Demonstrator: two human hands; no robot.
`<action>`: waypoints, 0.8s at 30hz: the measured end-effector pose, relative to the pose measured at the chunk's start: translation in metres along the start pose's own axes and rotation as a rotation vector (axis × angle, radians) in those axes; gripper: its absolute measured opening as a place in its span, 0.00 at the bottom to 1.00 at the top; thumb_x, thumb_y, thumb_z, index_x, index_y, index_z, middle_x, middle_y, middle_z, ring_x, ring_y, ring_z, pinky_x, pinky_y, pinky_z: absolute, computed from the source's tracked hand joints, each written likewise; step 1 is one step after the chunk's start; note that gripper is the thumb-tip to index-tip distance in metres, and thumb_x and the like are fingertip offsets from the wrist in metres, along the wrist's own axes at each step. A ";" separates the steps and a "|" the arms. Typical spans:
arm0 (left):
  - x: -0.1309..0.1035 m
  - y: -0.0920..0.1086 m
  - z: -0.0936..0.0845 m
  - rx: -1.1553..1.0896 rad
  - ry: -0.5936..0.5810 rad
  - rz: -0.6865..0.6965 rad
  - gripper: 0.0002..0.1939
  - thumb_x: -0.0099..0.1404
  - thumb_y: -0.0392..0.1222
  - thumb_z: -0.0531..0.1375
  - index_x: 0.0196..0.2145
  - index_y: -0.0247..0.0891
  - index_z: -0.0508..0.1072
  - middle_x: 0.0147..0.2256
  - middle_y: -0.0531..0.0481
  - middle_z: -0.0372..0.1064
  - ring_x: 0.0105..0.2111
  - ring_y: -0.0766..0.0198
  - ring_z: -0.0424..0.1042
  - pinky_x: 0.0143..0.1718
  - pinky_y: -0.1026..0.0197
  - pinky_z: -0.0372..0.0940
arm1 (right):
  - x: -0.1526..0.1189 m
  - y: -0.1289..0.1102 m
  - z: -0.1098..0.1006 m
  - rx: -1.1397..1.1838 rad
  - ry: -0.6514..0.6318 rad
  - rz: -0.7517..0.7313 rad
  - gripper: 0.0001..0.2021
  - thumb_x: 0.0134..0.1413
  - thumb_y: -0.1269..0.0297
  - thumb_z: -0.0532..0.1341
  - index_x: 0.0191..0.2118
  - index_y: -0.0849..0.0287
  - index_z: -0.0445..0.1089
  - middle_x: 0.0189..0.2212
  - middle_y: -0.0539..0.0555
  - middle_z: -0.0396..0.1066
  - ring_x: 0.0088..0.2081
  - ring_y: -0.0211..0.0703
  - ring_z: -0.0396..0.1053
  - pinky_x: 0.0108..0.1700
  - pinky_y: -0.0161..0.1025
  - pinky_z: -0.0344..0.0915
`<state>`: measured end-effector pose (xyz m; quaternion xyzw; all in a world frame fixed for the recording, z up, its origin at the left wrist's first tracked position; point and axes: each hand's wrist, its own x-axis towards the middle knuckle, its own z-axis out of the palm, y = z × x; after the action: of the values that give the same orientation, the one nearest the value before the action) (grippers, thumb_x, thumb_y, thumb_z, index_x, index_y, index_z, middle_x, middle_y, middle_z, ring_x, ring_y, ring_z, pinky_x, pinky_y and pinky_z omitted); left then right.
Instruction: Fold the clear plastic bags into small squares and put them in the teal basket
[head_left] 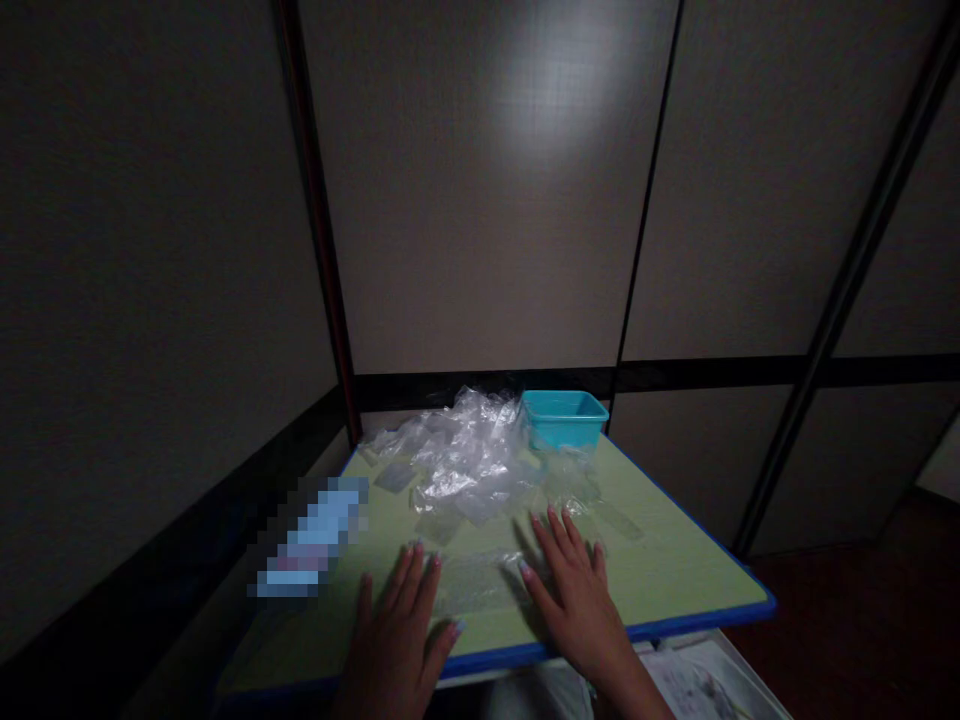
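Observation:
A clear plastic bag lies flat near the front edge of the green table, between my two hands. My left hand is spread at the bag's left side, palm down, fingers apart. At its right side my right hand is also spread, with the thumb by the bag's edge. Neither hand grips anything. Beyond them a crumpled heap of clear plastic bags covers the back middle of the table, with looser pieces to its right.
The green table has a blue edge. A turquoise basket stands at the back right corner. A pixelated blue item is at the left edge. Panelled walls rise behind and left; an open drawer with white contents is below the front edge.

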<state>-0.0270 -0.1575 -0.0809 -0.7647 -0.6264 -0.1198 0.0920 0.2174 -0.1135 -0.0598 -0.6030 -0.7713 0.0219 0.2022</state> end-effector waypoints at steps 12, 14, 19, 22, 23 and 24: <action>0.022 0.052 -0.017 -0.227 -0.181 0.203 0.43 0.62 0.62 0.52 0.66 0.37 0.41 0.65 0.48 0.29 0.65 0.49 0.34 0.62 0.37 0.33 | 0.020 0.037 -0.023 -0.025 0.089 0.069 0.06 0.54 0.61 0.58 0.37 0.52 0.70 0.40 0.55 0.71 0.45 0.54 0.65 0.40 0.46 0.56; 0.028 0.057 -0.014 -0.240 -0.158 0.179 0.47 0.60 0.66 0.51 0.66 0.37 0.40 0.65 0.48 0.26 0.65 0.49 0.32 0.62 0.38 0.28 | 0.022 0.033 -0.022 -0.035 0.082 0.041 0.05 0.53 0.61 0.59 0.36 0.52 0.69 0.39 0.54 0.71 0.44 0.52 0.65 0.39 0.44 0.55; 0.036 0.058 0.003 -0.220 -0.145 0.113 0.58 0.51 0.73 0.53 0.66 0.33 0.37 0.65 0.45 0.24 0.65 0.49 0.27 0.60 0.38 0.19 | 0.021 0.023 -0.016 -0.083 0.107 0.002 0.07 0.59 0.61 0.54 0.36 0.56 0.66 0.38 0.56 0.69 0.43 0.52 0.63 0.42 0.46 0.53; 0.036 0.058 0.011 -0.204 -0.155 0.089 0.60 0.49 0.74 0.54 0.65 0.31 0.37 0.65 0.42 0.25 0.65 0.50 0.26 0.60 0.39 0.17 | 0.019 0.022 -0.013 -0.106 0.111 0.001 0.09 0.59 0.60 0.54 0.37 0.58 0.65 0.39 0.58 0.69 0.44 0.54 0.62 0.43 0.47 0.53; 0.036 0.058 0.012 -0.198 -0.158 0.085 0.60 0.48 0.74 0.54 0.65 0.30 0.38 0.65 0.41 0.26 0.65 0.50 0.26 0.60 0.40 0.17 | 0.019 0.022 -0.012 -0.112 0.110 0.004 0.09 0.59 0.59 0.54 0.37 0.59 0.65 0.40 0.59 0.69 0.45 0.55 0.62 0.43 0.48 0.53; 0.036 0.058 0.013 -0.194 -0.162 0.082 0.61 0.48 0.74 0.54 0.65 0.29 0.38 0.65 0.41 0.26 0.65 0.50 0.26 0.60 0.41 0.17 | 0.019 0.023 -0.011 -0.117 0.110 0.010 0.10 0.59 0.58 0.54 0.38 0.59 0.66 0.41 0.60 0.68 0.45 0.56 0.62 0.44 0.48 0.53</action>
<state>0.0376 -0.1319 -0.0818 -0.8021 -0.5856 -0.1138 -0.0284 0.2383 -0.0919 -0.0504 -0.6178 -0.7561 -0.0554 0.2087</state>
